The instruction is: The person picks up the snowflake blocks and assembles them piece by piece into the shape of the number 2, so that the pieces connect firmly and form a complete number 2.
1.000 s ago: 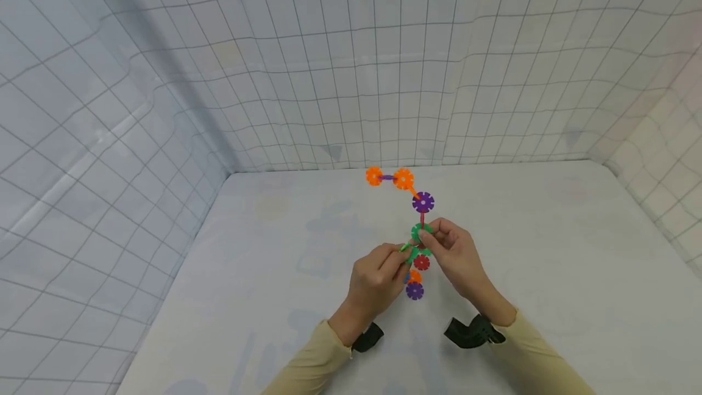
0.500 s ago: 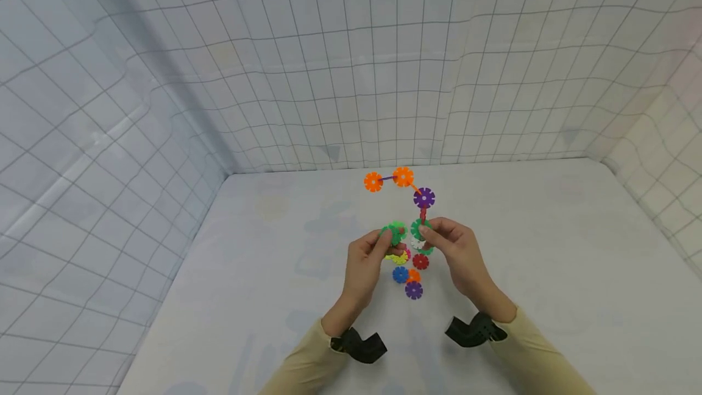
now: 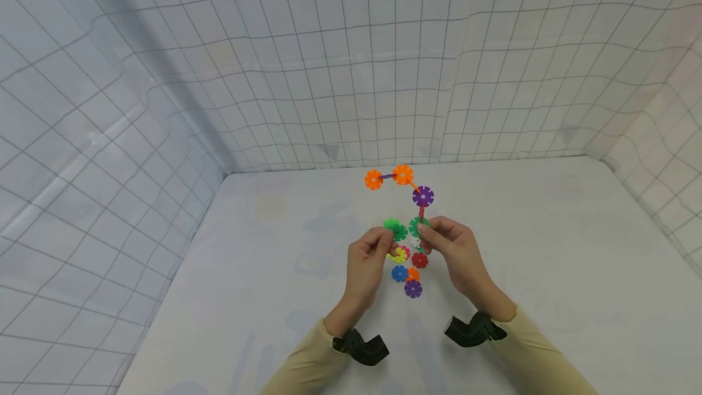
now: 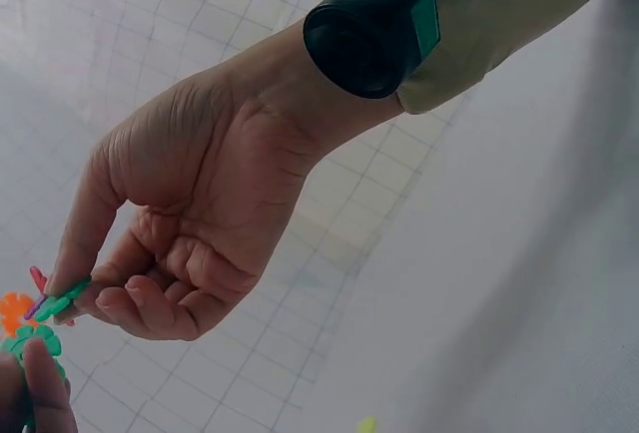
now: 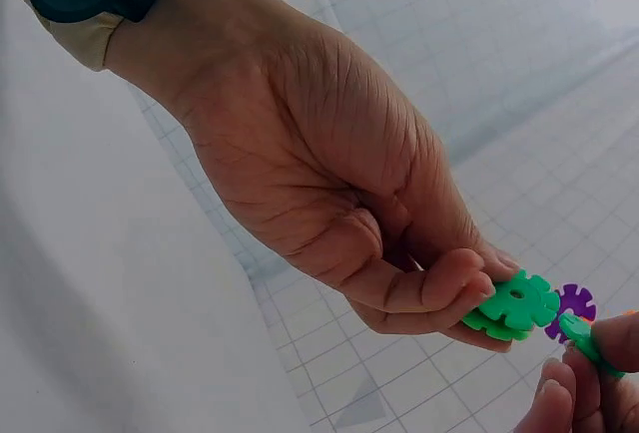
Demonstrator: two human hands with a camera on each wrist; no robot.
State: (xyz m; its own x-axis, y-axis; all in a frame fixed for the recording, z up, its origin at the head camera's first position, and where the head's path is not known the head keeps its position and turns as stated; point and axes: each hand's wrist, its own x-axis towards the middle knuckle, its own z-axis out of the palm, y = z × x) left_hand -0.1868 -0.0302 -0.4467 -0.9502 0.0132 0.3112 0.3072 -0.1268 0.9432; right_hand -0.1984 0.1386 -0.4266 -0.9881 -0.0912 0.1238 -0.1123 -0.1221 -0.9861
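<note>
In the head view my left hand (image 3: 363, 264) pinches a green snowflake disc (image 3: 399, 233) between thumb and fingers. A lighter green snowflake disc (image 5: 496, 328) lies against its underside in the right wrist view. My right hand (image 3: 454, 253) pinches another green snowflake disc (image 3: 415, 225), the near end of a joined chain. From there the chain runs through a red disc (image 3: 421, 213) seen edge-on, a purple disc (image 3: 423, 196) and an orange disc (image 3: 403, 175) to an orange end disc (image 3: 373, 179). A small gap separates the two hands' discs.
Loose discs lie on the white tabletop (image 3: 263, 297) below the hands: yellow (image 3: 400, 255), red (image 3: 420, 260), blue (image 3: 400, 274) and purple (image 3: 414, 289) among them. A white disc (image 3: 415, 241) lies beside my right fingers. Grid-patterned sheeting (image 3: 351, 78) surrounds the table.
My left hand has drawn back left from the right hand and turned, uncovering loose discs. Its green disc has shifted slightly in its fingers. The right hand still holds the chain, nearly in place.
</note>
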